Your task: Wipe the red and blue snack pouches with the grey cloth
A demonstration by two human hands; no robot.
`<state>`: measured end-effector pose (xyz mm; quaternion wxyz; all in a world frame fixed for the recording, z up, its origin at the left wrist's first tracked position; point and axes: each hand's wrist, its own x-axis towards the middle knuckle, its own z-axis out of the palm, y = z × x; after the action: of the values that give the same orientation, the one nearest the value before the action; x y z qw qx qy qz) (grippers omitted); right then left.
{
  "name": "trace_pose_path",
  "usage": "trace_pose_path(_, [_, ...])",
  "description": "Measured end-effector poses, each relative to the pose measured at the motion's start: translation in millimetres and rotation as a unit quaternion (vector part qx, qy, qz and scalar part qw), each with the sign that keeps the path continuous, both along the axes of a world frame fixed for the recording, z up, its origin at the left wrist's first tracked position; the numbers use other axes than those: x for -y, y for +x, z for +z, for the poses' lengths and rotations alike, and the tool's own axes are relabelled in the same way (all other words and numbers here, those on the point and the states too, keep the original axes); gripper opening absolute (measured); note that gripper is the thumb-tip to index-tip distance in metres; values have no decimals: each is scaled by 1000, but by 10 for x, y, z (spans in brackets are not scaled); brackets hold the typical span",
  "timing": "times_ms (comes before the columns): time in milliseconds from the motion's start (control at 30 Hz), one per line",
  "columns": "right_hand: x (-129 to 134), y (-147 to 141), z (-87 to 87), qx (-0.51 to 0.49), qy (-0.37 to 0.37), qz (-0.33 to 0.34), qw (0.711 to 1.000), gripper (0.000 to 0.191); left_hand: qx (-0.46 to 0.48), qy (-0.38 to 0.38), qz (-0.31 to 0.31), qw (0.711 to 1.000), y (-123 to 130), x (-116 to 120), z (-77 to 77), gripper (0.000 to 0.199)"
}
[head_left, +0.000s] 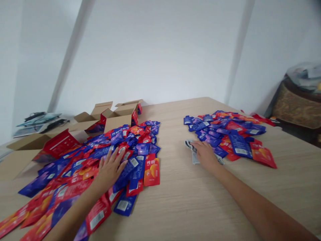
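Grasped in the fingers of our right hand (205, 155) is one grey-white cloth (195, 158), held down on the tabletop; our left hand (111, 166) grips nothing and lies with its fingers spread over the left pile of pouches (77, 167). We work at a pale wood-grained table (173, 194) pushed toward a plain white wall (160, 50). At the far right sits a brown patterned object (296, 105), with a clear plastic bag (304, 75) on top. Behind the boxes at the left is a stack of flat items (40, 122), too blurred to name.

Our left forearm slants up from the lower left, palm down; our right forearm comes in from the lower right, wrist low, fingers curled.

We count two hands, one cloth and two piles. The left pile is the larger; the right pile of pouches (227, 130) lies just beyond our right hand. Both mix red and blue pouches, overlapping too much for us to count. At least three cardboard boxes (20, 160), flaps raised, stand along the left pile.
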<state>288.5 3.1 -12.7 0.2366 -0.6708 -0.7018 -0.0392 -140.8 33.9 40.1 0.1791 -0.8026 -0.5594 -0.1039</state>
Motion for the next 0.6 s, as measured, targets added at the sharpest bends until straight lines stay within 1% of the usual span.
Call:
trace_pose_path(33, [4, 20, 36, -27, 29, 1, 999, 52, 18, -8, -10, 1000, 201, -29, 30, 49])
trace_pose_path(100, [19, 92, 116, -94, 96, 3, 991, 48, 46, -50, -75, 995, 687, -79, 54, 50])
trace_pose_path(167, [38, 212, 185, -178, 167, -7, 970, 44, 63, -118, -141, 981, 1229, -114, 19, 50])
trace_pose_path(267, [45, 457, 228, -308, 253, -63, 915, 37, 82, -229, -221, 944, 2045, -146, -108, 55])
trace_pose_path(300, [38, 541, 225, -348, 273, -88, 893, 36, 86, -257, -246, 931, 2304, -153, -157, 55])
trace_pose_path(333, [28, 618, 216, -386, 289, -110, 869, 34, 93, -268, -275, 919, 2552, -158, -205, 55])
trace_pose_path(400, [3, 735, 193, -448, 311, -137, 827, 33, 102, -248, -355, 895, 3007, -163, -291, 52])
trace_pose_path(433, [-9, 771, 182, -470, 316, -140, 812, 33, 97, -231, -402, 881, 3204, -161, -328, 52])
trace_pose_path(467, [-18, 792, 175, -483, 317, -140, 804, 33, 82, -212, -442, 867, 3375, -157, -359, 52])
trace_pose_path(533, [-26, 796, 170, -489, 311, -131, 804, 32, 41, -175, -489, 854, 3618, -136, -403, 53])
trace_pose_path(600, [-21, 773, 178, -481, 302, -125, 813, 33, 5, -148, -493, 857, 3704, -97, -422, 50])
